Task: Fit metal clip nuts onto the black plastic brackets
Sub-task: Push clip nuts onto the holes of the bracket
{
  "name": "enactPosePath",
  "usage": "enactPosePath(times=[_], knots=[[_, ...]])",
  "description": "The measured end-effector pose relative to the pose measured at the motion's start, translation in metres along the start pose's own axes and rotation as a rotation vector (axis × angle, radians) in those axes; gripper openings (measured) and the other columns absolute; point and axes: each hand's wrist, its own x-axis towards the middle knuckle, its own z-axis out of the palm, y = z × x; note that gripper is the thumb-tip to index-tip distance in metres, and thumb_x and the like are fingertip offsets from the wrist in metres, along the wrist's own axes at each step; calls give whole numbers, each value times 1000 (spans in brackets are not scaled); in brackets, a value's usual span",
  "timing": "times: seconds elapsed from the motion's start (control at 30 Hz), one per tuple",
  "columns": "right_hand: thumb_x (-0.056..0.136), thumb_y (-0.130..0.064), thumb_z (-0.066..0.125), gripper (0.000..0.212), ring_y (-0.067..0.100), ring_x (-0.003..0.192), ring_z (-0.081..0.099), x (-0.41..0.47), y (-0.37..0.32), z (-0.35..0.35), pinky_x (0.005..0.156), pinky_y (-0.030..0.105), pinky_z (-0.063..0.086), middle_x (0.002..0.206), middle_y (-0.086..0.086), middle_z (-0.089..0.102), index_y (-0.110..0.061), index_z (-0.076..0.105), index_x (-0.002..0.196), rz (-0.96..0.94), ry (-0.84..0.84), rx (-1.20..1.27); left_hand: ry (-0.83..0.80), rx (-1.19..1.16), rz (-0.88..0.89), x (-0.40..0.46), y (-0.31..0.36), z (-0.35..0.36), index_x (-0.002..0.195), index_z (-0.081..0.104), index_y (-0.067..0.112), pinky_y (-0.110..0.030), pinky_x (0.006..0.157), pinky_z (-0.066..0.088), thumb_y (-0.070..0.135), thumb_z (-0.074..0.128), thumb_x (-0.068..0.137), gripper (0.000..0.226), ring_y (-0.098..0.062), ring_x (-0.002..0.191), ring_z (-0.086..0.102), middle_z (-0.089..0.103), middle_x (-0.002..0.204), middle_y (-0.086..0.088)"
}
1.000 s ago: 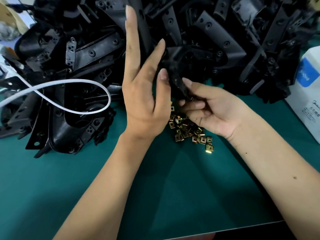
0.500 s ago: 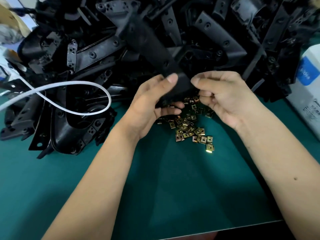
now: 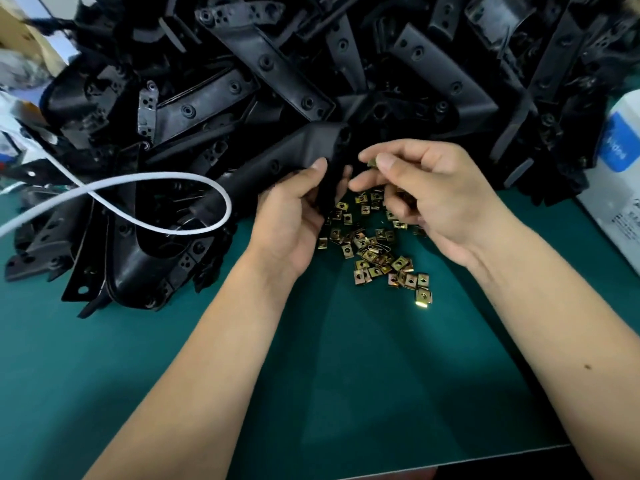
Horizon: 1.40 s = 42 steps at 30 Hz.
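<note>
Left hand [image 3: 294, 216]: grips black bracket [image 3: 277, 161] at its near end.
Right hand [image 3: 426, 188]: pinches one clip nut [image 3: 372, 163] at fingertips, just beside bracket.
Handling: nut likely small, springy, slippery; hold by its edges.

My two hands are working close together, forearms reaching forward.

My left hand [image 3: 294, 216] grips with curled fingers; my right hand [image 3: 426, 199] pinches between thumb and index finger, just beside it.

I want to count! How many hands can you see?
2: the left hand holds a black bracket; the right hand pinches a clip nut.
</note>
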Motion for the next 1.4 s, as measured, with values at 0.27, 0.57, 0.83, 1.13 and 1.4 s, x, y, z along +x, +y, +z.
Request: enactPosePath(times=[0.27,0.57,0.83,1.13,1.4], knots=[[105,-11,56,16,10,53,49,-1,0,4,45,18,31,103,11,79,-9,70,113,31,-25,72,-38,-21,-22,-6,-2,5,73,83,16,-23,69,58,19,68,97,28,-11,78,75,79,86,-3],[100,-12,67,7,10,47,48,-2,2,6,45,18,36,90,11,79,-8,73,100,-32,22,-13,-53,-38,-37,-4,-2,2,91,80,11,-25,76,59,29,77,83,20,-14,82,73,78,93,-6],[98,-9,66,7,7,51,42,-5,-1,9,45,17,30,80,12,72,-6,73,97,62,-41,146,-117,-2,-41,-5,-4,3,100,72,8,-24,74,58,33,76,81,32,-15,76,70,75,90,-6],[94,-15,74,6,7,58,37,-5,5,17,48,17,33,68,-5,53,-14,78,89,89,24,149,-54,12,-38,-4,-6,2,85,79,11,-22,68,58,32,81,75,23,-12,75,73,77,86,-4],[97,-19,72,24,9,52,28,-7,11,28,46,23,21,63,-1,42,-15,73,73,24,73,159,31,17,-7,-11,-5,11,112,69,-7,-30,77,62,23,76,87,40,-22,89,74,76,103,-18]])
